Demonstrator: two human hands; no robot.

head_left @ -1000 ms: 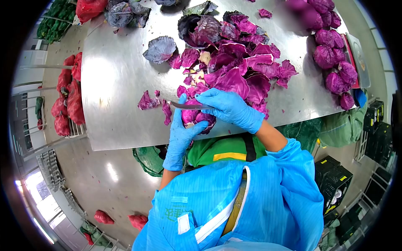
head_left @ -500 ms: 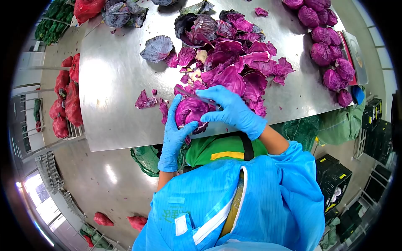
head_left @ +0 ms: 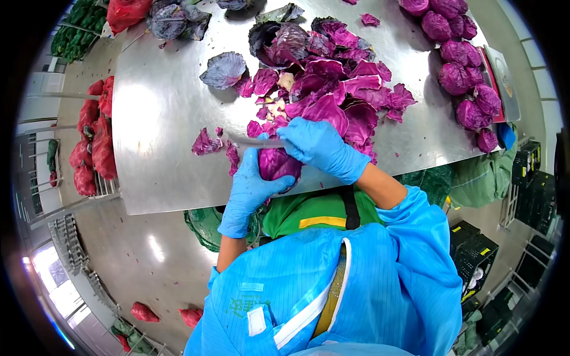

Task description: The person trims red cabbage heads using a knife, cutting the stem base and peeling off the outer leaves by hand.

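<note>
My left hand (head_left: 252,187), in a blue glove, grips a small red cabbage (head_left: 276,164) at the table's near edge, thumb on its near side. My right hand (head_left: 323,145), gloved too, is closed around a knife (head_left: 254,142). The knife's blade is slightly blurred and extends left, just beyond the cabbage's far side; whether it touches the cabbage I cannot tell. Beyond both hands lies a heap of loose purple leaves (head_left: 326,115) with pale cut pieces (head_left: 275,108). Smaller leaf scraps (head_left: 205,142) lie left of the cabbage.
Round red cabbages (head_left: 455,78) line the right side of the metal table (head_left: 160,142), beside a red-and-grey flat object (head_left: 500,83). Darker untrimmed heads (head_left: 172,22) sit at the far left. Red mesh sacks (head_left: 102,148) stand left of the table; black crates (head_left: 475,255) are at the right.
My right hand has moved slightly left, and the knife blade now shows beyond the cabbage. My left hand has turned the cabbage, showing a smoother side.
</note>
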